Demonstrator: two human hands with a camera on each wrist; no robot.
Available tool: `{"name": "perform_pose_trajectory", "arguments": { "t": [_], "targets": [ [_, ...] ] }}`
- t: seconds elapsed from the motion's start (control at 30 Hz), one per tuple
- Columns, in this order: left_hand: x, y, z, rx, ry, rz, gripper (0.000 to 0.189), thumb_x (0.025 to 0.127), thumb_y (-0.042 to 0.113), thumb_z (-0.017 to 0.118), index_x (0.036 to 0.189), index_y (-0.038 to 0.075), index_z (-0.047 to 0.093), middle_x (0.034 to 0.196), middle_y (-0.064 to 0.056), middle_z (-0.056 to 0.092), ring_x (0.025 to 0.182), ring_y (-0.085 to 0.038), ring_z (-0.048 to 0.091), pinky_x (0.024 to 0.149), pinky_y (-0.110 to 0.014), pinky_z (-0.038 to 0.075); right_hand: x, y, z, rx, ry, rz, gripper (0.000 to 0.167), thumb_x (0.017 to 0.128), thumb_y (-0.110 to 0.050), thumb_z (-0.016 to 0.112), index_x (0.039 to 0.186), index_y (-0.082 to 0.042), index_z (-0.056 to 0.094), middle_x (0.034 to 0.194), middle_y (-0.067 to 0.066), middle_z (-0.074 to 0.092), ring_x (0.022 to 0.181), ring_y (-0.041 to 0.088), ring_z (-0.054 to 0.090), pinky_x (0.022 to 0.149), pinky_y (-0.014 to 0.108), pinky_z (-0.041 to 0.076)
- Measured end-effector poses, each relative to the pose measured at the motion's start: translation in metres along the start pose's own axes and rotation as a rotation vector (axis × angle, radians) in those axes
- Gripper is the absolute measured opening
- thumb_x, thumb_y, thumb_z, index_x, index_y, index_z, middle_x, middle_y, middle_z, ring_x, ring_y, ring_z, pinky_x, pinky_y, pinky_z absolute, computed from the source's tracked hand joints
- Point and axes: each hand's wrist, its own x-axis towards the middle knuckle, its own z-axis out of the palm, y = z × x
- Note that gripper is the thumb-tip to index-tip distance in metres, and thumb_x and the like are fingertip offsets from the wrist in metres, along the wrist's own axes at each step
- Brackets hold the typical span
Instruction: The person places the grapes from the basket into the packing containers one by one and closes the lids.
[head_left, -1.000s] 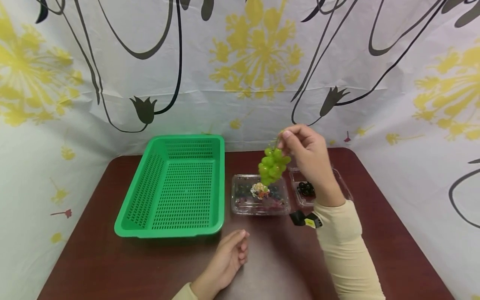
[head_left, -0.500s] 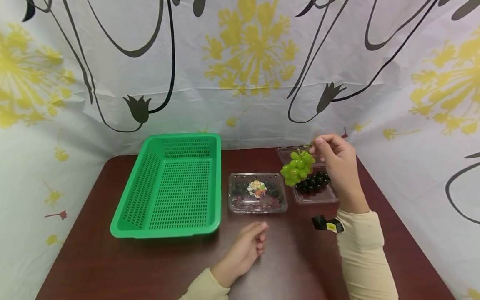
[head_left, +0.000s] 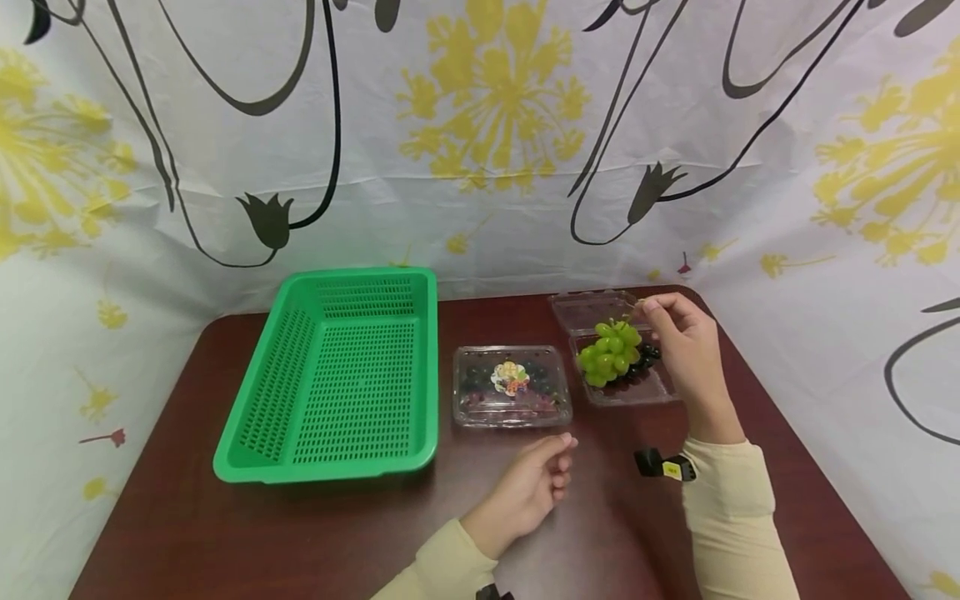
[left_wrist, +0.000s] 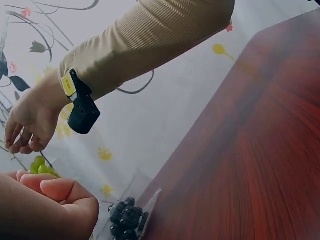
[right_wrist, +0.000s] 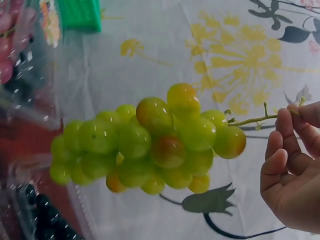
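Observation:
My right hand (head_left: 688, 358) pinches the thin stem of a bunch of green grapes (head_left: 610, 353), which hangs over an open clear plastic box (head_left: 652, 392). In the right wrist view the grapes (right_wrist: 145, 140) show reddish patches, and the fingertips hold only the stem. Dark grapes (head_left: 647, 358) lie in that open box, partly hidden behind the green bunch. My left hand (head_left: 525, 492) holds nothing; its fingers are loosely curled above the table, near the front of a closed clear box (head_left: 512, 412) with a round fruit label.
A green perforated basket (head_left: 431, 375) stands to the left on the dark red table (head_left: 247, 533). The open box's clear lid (head_left: 592, 310) tilts back toward the patterned cloth (head_left: 360, 167) behind the table.
My right hand has carried the green grapes rightward and then down, from above the closed box to over the open one. The left hand has shifted right.

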Motion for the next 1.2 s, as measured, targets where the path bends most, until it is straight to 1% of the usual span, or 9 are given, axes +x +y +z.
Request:
{"name": "perform_pose_trajectory", "arguments": {
  "t": [0.17, 0.33, 0.5, 0.57, 0.63, 0.77, 0.87, 1.03, 1.2],
  "targets": [
    [0.011, -0.006, 0.009, -0.004, 0.008, -0.029, 0.01, 0.092, 0.027, 0.059, 0.089, 0.018, 0.062, 0.068, 0.009, 0.044, 0.056, -0.004, 0.033, 0.053, -0.018, 0.028, -0.004, 0.015, -0.008, -0.008, 0.003, 0.009, 0.017, 0.099, -0.03, 0.053, 0.099, -0.019, 0.066, 0.099, -0.013, 0.064, 0.093, 0.001, 0.059, 0.069, 0.015, 0.045],
    [0.022, -0.01, 0.011, -0.02, 0.017, -0.055, 0.011, 0.092, 0.027, 0.058, 0.086, 0.018, 0.061, 0.067, 0.009, 0.044, 0.056, -0.005, 0.032, 0.054, -0.019, 0.027, -0.007, 0.033, -0.017, 0.053, 0.032, 0.052, 0.017, 0.099, -0.028, 0.055, 0.098, -0.015, 0.066, 0.094, -0.015, 0.064, 0.091, 0.001, 0.059, 0.069, 0.014, 0.047],
    [0.034, -0.016, 0.013, -0.017, 0.034, -0.067, 0.012, 0.091, 0.029, 0.061, 0.087, 0.018, 0.063, 0.066, 0.009, 0.045, 0.055, -0.004, 0.034, 0.053, -0.019, 0.028, -0.011, 0.049, -0.027, 0.22, 0.046, 0.098, 0.017, 0.097, -0.024, 0.057, 0.096, -0.009, 0.065, 0.078, -0.01, 0.061, 0.066, 0.003, 0.052, 0.047, 0.018, 0.037],
    [0.04, -0.02, 0.013, -0.007, 0.046, -0.067, 0.013, 0.09, 0.03, 0.062, 0.089, 0.017, 0.064, 0.067, 0.009, 0.046, 0.055, -0.004, 0.034, 0.053, -0.019, 0.028, -0.012, 0.055, -0.03, 0.251, 0.044, 0.108, 0.019, 0.097, -0.024, 0.057, 0.096, -0.007, 0.064, 0.074, -0.009, 0.058, 0.058, 0.004, 0.046, 0.043, 0.022, 0.032],
    [0.045, -0.024, 0.013, 0.004, 0.059, -0.067, 0.016, 0.09, 0.031, 0.062, 0.094, 0.015, 0.065, 0.068, 0.009, 0.047, 0.056, -0.004, 0.034, 0.053, -0.019, 0.028, -0.014, 0.061, -0.034, 0.255, 0.035, 0.122, 0.02, 0.097, -0.024, 0.057, 0.098, -0.005, 0.064, 0.075, -0.008, 0.058, 0.06, 0.004, 0.047, 0.044, 0.022, 0.033],
    [0.056, -0.032, 0.014, 0.018, 0.088, -0.069, 0.033, 0.089, 0.032, 0.062, 0.112, 0.009, 0.066, 0.068, 0.01, 0.05, 0.056, -0.004, 0.036, 0.053, -0.018, 0.028, -0.018, 0.074, -0.039, 0.24, 0.022, 0.187, 0.021, 0.098, -0.027, 0.056, 0.1, -0.007, 0.063, 0.077, -0.009, 0.059, 0.064, 0.006, 0.05, 0.048, 0.02, 0.039],
    [0.064, -0.036, 0.015, 0.005, 0.107, -0.069, 0.042, 0.09, 0.033, 0.061, 0.123, 0.006, 0.061, 0.069, 0.01, 0.052, 0.057, -0.004, 0.036, 0.053, -0.018, 0.028, -0.02, 0.085, -0.041, 0.183, 0.012, 0.22, 0.021, 0.099, -0.029, 0.054, 0.102, -0.009, 0.063, 0.079, -0.01, 0.059, 0.067, 0.006, 0.052, 0.053, 0.018, 0.043],
    [0.075, -0.038, 0.017, -0.03, 0.127, -0.071, 0.048, 0.093, 0.037, 0.058, 0.128, 0.005, 0.058, 0.07, 0.009, 0.054, 0.057, -0.004, 0.036, 0.053, -0.017, 0.028, -0.022, 0.102, -0.043, 0.053, 0.0, 0.251, 0.028, 0.1, -0.033, 0.05, 0.108, -0.008, 0.061, 0.092, -0.014, 0.061, 0.081, 0.004, 0.056, 0.064, 0.016, 0.048],
    [0.082, -0.036, 0.019, -0.053, 0.153, -0.066, 0.045, 0.094, 0.038, 0.057, 0.125, 0.006, 0.059, 0.069, 0.009, 0.052, 0.057, -0.004, 0.035, 0.052, -0.017, 0.027, -0.025, 0.114, -0.045, -0.079, 0.024, 0.265, 0.039, 0.101, -0.038, 0.046, 0.114, -0.003, 0.058, 0.095, -0.015, 0.06, 0.087, 0.003, 0.057, 0.069, 0.015, 0.05]
  ]
}}
